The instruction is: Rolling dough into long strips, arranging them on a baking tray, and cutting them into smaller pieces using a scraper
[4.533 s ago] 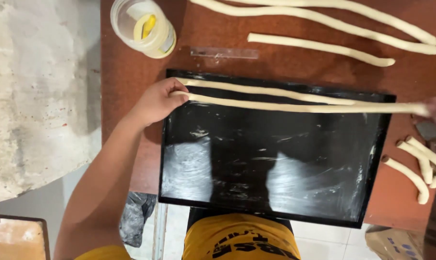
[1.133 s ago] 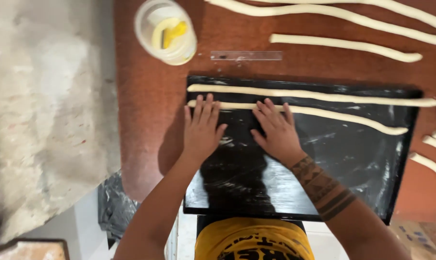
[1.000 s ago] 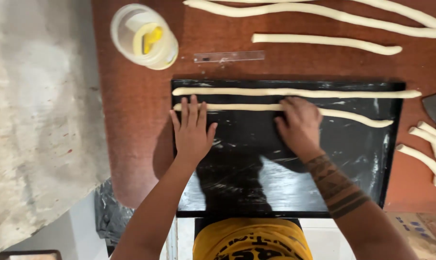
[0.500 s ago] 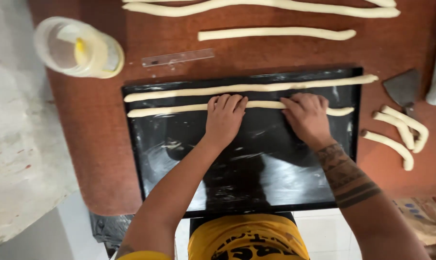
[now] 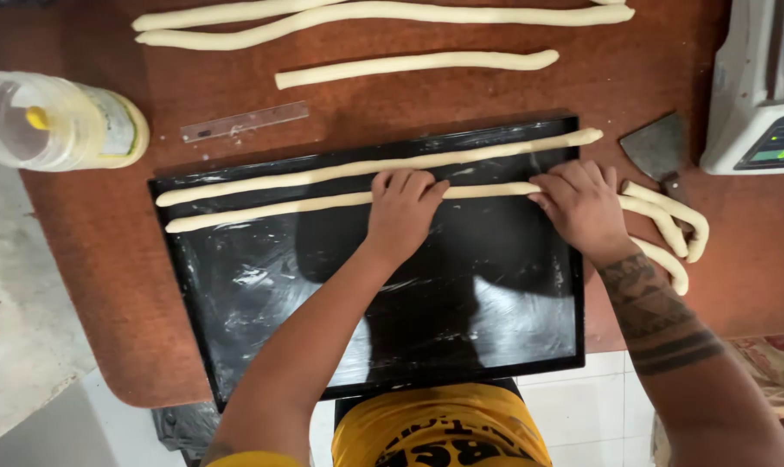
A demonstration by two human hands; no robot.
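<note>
Two pale dough ropes lie lengthwise on oiled black tray.

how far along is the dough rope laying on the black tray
Done: one dough rope lies along the far edge of the black tray. In hand: the left hand and right hand press flat on a second rope just beside it. Left: most of the tray is bare, and three long ropes plus short curved pieces lie on the brown table.
</note>
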